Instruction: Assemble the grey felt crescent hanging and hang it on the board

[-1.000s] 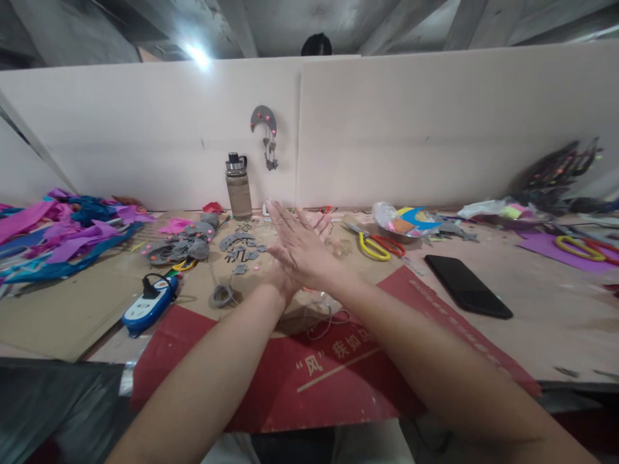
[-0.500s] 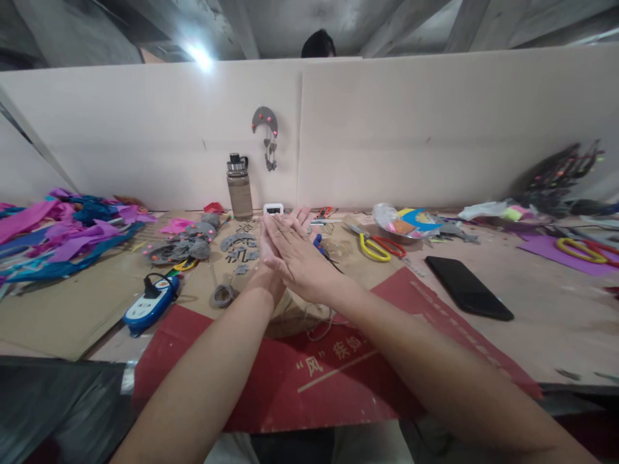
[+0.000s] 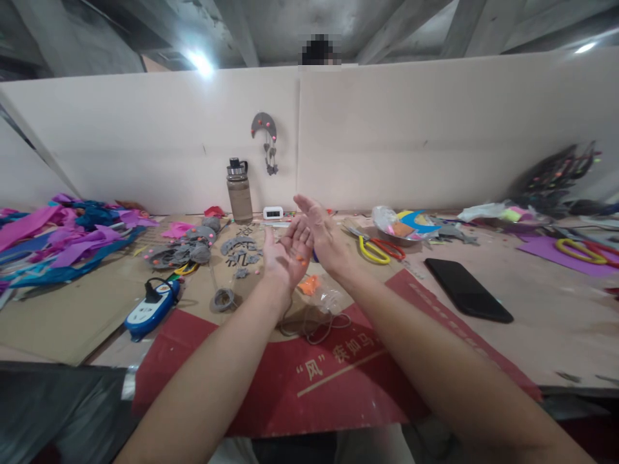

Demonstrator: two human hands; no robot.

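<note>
My left hand (image 3: 286, 254) is held palm up above the bench, fingers loosely spread, with a small orange bit (image 3: 300, 260) lying on the palm. My right hand (image 3: 323, 235) stands on edge just right of it, fingers stretched out, palm facing the left hand and almost touching it. Below the hands lie an orange lump (image 3: 308, 285) in a clear plastic bag (image 3: 329, 299) and a loop of thin cord (image 3: 309, 324). Grey felt cut-outs (image 3: 239, 252) lie to the left of the hands.
A water bottle (image 3: 238, 190) and small white clock (image 3: 273, 212) stand at the back wall. Yellow scissors (image 3: 373, 248), a black phone (image 3: 467, 287), a blue power strip (image 3: 149, 308), a grey cord roll (image 3: 223, 299) and piles of coloured felt (image 3: 58, 235) surround the red cardboard (image 3: 309, 380).
My palms were pressed together and rubbing. They have now come apart: the left turned palm up with an orange bit on it, the right opened beside it.
</note>
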